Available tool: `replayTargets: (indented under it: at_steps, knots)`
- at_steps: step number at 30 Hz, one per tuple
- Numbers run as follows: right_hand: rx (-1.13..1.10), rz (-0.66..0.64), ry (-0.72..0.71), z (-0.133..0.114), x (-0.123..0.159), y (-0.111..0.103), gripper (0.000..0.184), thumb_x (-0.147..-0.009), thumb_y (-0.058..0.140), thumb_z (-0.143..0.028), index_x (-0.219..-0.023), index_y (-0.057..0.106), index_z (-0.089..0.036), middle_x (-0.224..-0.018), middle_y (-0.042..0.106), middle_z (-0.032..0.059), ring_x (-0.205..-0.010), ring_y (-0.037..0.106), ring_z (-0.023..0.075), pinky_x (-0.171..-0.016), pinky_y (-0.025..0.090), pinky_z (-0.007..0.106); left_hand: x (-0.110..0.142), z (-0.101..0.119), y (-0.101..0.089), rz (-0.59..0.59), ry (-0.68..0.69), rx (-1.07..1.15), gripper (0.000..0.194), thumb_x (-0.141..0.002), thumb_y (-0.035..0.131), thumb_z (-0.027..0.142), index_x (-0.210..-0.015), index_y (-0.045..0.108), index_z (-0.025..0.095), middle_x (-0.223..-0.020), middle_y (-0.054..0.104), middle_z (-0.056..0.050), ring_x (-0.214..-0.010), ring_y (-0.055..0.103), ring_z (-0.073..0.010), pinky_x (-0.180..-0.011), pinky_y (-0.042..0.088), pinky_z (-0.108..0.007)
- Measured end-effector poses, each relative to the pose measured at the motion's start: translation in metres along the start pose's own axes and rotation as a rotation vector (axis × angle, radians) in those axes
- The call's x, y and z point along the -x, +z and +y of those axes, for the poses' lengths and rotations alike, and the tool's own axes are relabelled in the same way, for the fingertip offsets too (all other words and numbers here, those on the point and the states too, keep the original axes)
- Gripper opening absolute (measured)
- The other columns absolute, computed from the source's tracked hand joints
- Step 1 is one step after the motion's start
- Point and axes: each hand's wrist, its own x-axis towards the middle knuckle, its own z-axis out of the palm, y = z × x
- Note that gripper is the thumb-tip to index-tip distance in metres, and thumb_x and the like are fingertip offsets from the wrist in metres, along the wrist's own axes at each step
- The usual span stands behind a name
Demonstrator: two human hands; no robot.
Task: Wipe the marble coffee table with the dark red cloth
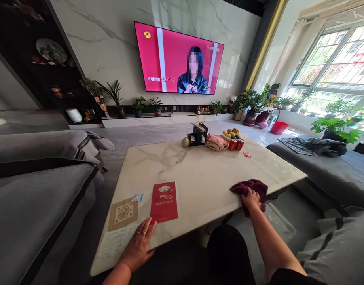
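My left hand [141, 239] lies flat at the table's near edge, fingers stretched, two of them wearing rings. Its fingertips reach the lower corner of a red booklet [164, 202]. Beside that are a tan patterned square mat [123, 214], a small blue-and-white card [137, 197] and a printed white sheet [116, 241]. On the right, my right hand [253, 200] grips a dark purple cloth [241, 186]. Part of the cloth rests on the tabletop and part hangs over the near edge.
On the marble-patterned table [196, 174], the far side holds a black box [198, 134], a pink cloth over a basket [217, 141], a fruit bowl [229, 134], two red cans [236, 145] and a small red packet [247, 154]. Grey sofas [45, 190] flank it.
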Motion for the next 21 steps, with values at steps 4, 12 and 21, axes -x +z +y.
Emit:
replayTargets:
  at_steps: [4, 12, 21]
  knots:
    - [0.021, -0.098, -0.072, -0.037, 0.055, 0.01, 0.081, -0.102, 0.053, -0.045, -0.182, 0.048, -0.032, -0.186, 0.05, 0.0159, -0.17, 0.045, 0.0449, -0.116, 0.058, 0.063, -0.006, 0.015, -0.038, -0.148, -0.039, 0.025, 0.085, -0.097, 0.075, 0.036, -0.176, 0.054, 0.013, -0.191, 0.041, -0.024, -0.179, 0.039, -0.0387, -0.149, 0.035, -0.052]
    - [0.063, -0.181, -0.322, -0.116, 0.167, 0.029, 0.087, -0.099, 0.066, -0.038, -0.183, 0.044, -0.031, -0.185, 0.05, 0.0158, -0.166, 0.048, 0.0435, -0.124, 0.05, 0.059, 0.003, 0.049, -0.052, -0.212, -0.141, -0.021, 0.099, -0.088, 0.062, 0.012, -0.184, 0.037, 0.012, -0.194, 0.024, -0.026, -0.182, 0.029, -0.042, -0.147, 0.031, -0.071]
    - [0.064, -0.287, -0.713, -0.174, 0.28, 0.061, 0.096, -0.097, 0.072, -0.045, -0.186, 0.038, -0.03, -0.193, 0.04, 0.0148, -0.171, 0.04, 0.0441, -0.131, 0.042, 0.057, 0.133, 0.026, -0.07, -0.088, -0.215, -0.014, 0.072, -0.106, 0.051, 0.016, -0.177, 0.053, 0.019, -0.188, 0.045, -0.023, -0.177, 0.043, -0.0397, -0.145, 0.037, -0.072]
